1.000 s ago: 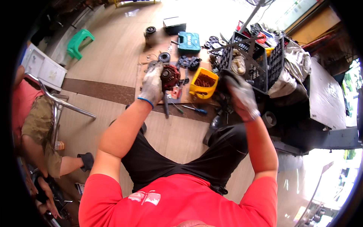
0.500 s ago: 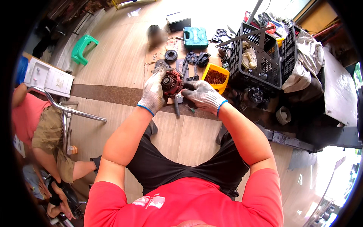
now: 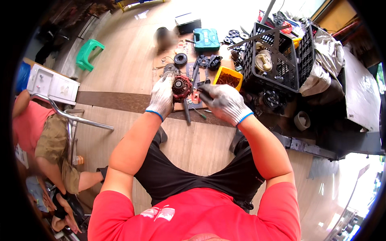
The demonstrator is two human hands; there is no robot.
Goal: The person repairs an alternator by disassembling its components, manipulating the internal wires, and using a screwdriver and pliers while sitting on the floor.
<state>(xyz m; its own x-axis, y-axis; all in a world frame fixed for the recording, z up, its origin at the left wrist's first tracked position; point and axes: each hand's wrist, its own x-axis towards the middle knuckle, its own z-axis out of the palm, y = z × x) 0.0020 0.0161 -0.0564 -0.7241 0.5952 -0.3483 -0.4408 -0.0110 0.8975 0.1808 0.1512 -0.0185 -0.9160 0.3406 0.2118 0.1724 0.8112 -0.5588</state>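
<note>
Moved: our right hand (image 3: 222, 102) nearer the red rotor (image 3: 181, 87), fist closed on dark tool | left hand (image 3: 162, 96) clamped on rotor, unchanged

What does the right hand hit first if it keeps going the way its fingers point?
The right hand points left, toward the red round engine part that the left hand steadies. That part looks first in line, though depth is unclear; a dark tool may already sit between them.

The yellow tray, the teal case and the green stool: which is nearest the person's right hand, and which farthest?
From the right hand:
1. Yellow tray, just beyond it.
2. Teal case, farther up the floor.
3. Green stool, far off to the left.
</note>
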